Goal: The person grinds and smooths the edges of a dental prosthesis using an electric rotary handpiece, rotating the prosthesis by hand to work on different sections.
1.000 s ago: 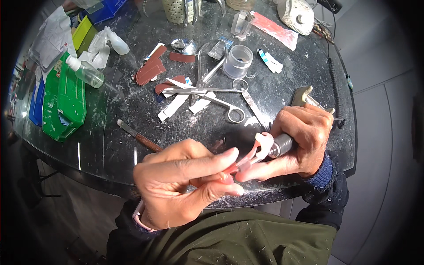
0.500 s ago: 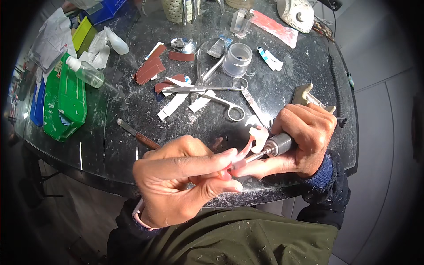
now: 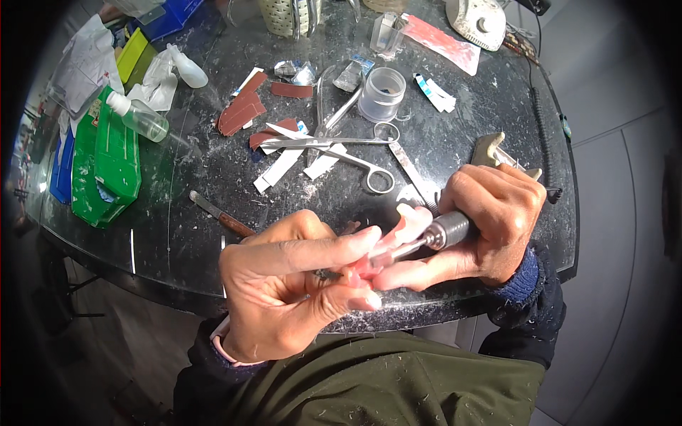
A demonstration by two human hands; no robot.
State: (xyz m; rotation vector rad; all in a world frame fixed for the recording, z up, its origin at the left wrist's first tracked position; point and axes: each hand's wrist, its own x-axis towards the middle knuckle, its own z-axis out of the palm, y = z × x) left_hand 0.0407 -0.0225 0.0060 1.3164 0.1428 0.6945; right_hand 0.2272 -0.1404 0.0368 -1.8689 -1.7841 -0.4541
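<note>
My left hand pinches a curved pink acrylic piece, like a dental plate, between thumb and fingers near the bench's front edge. In my right hand is a dark cylindrical rotary handpiece. Its metal shank reaches leftward into the pink piece, and the spinning-looking tip is blurred. The right hand's lower fingers rest under the piece, close to the left fingertips. Behind the right hand sits a worn beige holder. A wooden-handled knife lies left of my hands.
The dark bench holds scissors, abrasive strips, a clear jar, a plastic bottle, green and blue bins, white paper and a white device with a coiled cord.
Both hands have shifted slightly upward. The pink piece has tilted, and the handpiece's shank and tip, earlier behind it, now show against its lower part.
</note>
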